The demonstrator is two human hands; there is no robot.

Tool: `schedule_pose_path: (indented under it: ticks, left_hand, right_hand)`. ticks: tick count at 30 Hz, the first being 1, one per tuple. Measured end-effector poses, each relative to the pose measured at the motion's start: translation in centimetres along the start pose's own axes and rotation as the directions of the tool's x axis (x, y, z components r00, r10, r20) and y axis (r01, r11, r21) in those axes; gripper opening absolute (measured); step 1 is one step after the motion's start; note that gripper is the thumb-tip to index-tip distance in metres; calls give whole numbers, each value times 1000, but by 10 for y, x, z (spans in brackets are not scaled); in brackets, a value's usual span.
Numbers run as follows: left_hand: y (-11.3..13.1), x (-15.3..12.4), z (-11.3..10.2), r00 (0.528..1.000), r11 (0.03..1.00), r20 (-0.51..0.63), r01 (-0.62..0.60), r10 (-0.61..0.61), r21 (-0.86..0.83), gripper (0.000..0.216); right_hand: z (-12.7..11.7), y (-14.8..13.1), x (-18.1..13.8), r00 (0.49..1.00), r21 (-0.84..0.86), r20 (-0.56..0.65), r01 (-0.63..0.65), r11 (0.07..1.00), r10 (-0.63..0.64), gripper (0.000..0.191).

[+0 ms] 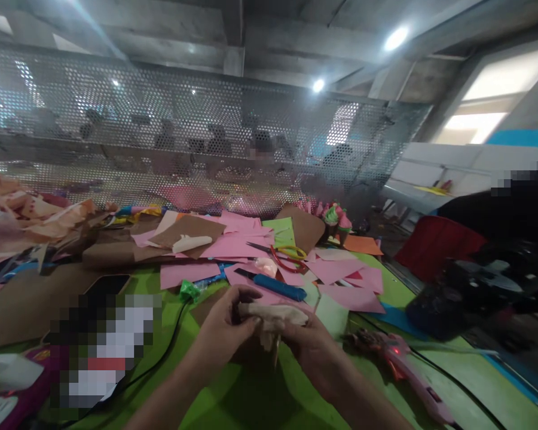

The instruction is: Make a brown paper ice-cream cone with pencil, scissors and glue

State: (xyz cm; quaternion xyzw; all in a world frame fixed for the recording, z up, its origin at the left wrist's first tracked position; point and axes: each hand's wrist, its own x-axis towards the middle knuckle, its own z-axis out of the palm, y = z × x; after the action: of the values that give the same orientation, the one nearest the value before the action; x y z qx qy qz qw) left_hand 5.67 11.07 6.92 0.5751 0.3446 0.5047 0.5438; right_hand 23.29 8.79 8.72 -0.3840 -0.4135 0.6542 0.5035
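Note:
Both of my hands meet low in the middle of the view over a green table point(233, 400). My left hand point(224, 325) and my right hand point(309, 343) are closed round the two ends of a crumpled beige piece of paper or cloth point(273, 316), held just above the table. A thin stick-like end hangs down from it between my hands. Behind them lie a blue cutter point(278, 288) and red-and-yellow scissors point(287, 255) on pink paper sheets point(237, 246).
A pink glue gun point(407, 364) with a cord lies at the right. A phone point(105, 285) and brown card lie at the left, crumpled paper at the far left. A perforated metal screen point(197, 137) closes the table's back. A person in dark clothes sits at the right edge.

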Motion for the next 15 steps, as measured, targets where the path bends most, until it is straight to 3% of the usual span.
schedule_pose_path:
  ticks: [3, 6, 8, 10, 13, 15]
  left_hand:
    - [12, -7, -12, 989, 945, 119, 44, -87, 324, 45]
    - [17, -13, -22, 968, 675, 183, -19, -172, 738, 48]
    - [14, -15, -25, 958, 518, 206, -77, -197, 852, 48]
    - [9, -14, -25, 948, 444, 237, -122, -214, 888, 49]
    - [6, -11, -25, 945, 474, 260, -141, -196, 869, 49]
    - [8, -8, -27, 954, 632, 257, -103, -156, 768, 38]
  right_hand:
    - [-5, -1, 4, 988, -72, -132, 71, 995, -80, 18]
    - [-12, -5, 10, 949, -151, -226, 189, 970, -220, 23]
    - [-15, -8, 12, 930, -193, -240, 234, 953, -277, 23]
    - [-16, -8, 12, 924, -218, -240, 248, 944, -298, 21]
    - [-17, -7, 11, 910, -234, -237, 288, 929, -342, 17]
    - [-17, -7, 10, 886, -241, -245, 337, 910, -393, 15]
